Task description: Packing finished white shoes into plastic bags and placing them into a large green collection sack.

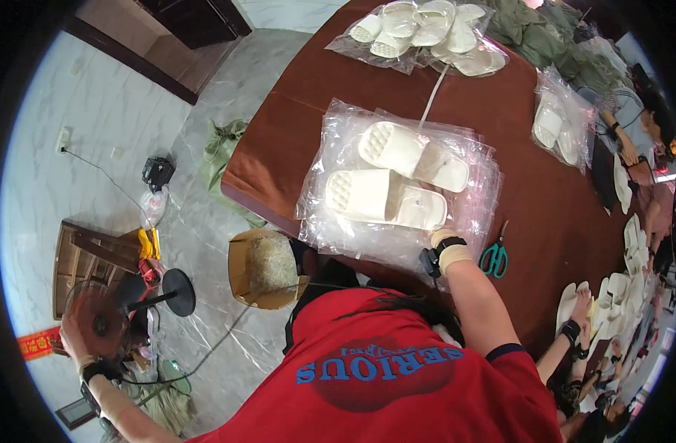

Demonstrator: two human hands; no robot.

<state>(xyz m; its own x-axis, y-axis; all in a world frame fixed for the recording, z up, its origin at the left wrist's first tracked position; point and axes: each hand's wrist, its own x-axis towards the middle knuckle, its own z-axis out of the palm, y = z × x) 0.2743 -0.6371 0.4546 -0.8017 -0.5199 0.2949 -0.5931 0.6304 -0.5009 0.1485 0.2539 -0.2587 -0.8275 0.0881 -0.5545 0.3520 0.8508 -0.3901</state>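
Observation:
My left hand (73,341) reaches out to the far left and has its fingers on the rim of a standing fan (98,321), apparently gripping it. At the table edge my right hand (444,238) touches the heel end of the nearer cream slipper (364,194); its fingers are mostly hidden. A second cream slipper (397,146) lies beside it, farther from me, toe also to the left. Both rest on a stack of clear plastic bags (330,140). Green-handled scissors (494,258) lie right of my right hand.
Bagged slippers (434,29) lie on the far part of the brown-covered table (279,133), with another bagged pair (556,122) at right. A cardboard box (242,258) stands on the floor by the table. Other people's hands (574,328) work among slippers at right.

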